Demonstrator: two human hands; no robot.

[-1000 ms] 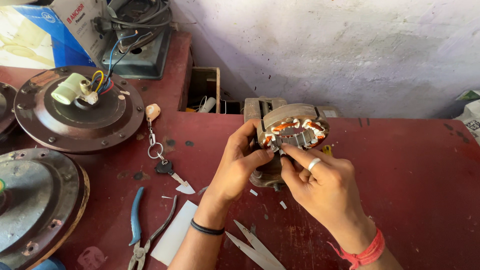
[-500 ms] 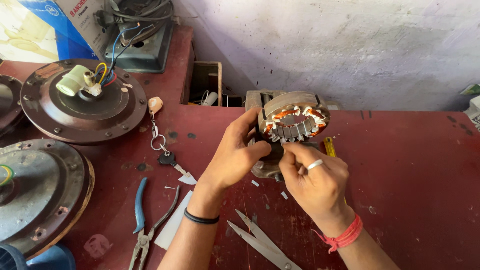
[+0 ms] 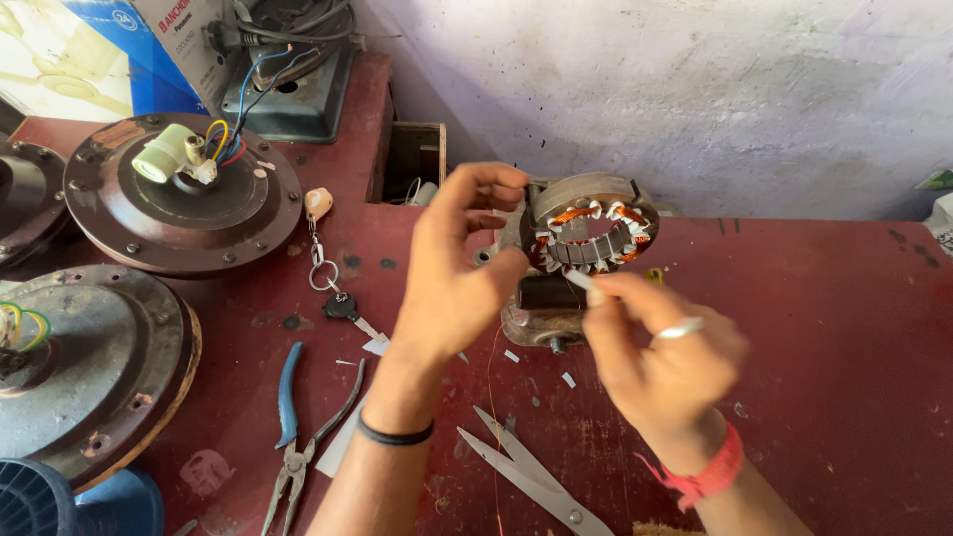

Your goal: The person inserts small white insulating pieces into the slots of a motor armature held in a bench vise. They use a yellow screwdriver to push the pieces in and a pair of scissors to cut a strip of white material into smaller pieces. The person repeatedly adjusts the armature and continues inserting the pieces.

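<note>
A round motor stator (image 3: pixel 594 234) with copper windings and white slot liners stands upright on a grey metal mount (image 3: pixel 541 320) at the back of the red table (image 3: pixel 814 328). My left hand (image 3: pixel 459 273) cups the stator's left edge, index finger curled over the top and thumb against the rim. My right hand (image 3: pixel 667 359), with a ring and a red wrist thread, is blurred just below and in front of the stator. It pinches a small white strip (image 3: pixel 580 279) between thumb and forefinger. A thin copper wire (image 3: pixel 491 397) trails down from near my left hand.
Two round fan motor housings (image 3: pixel 184 199) (image 3: pixel 94 367) fill the left side. Blue-handled pliers (image 3: pixel 293 422), scissors (image 3: pixel 526 471) and a key on a ring (image 3: pixel 336 298) lie near my arms. A black device (image 3: pixel 298 74) and a blue box (image 3: pixel 79 50) stand at the back left.
My right hand has drawn back down from the stator's windings with the white strip. My left hand has shifted from the front of the stator to its left edge.
</note>
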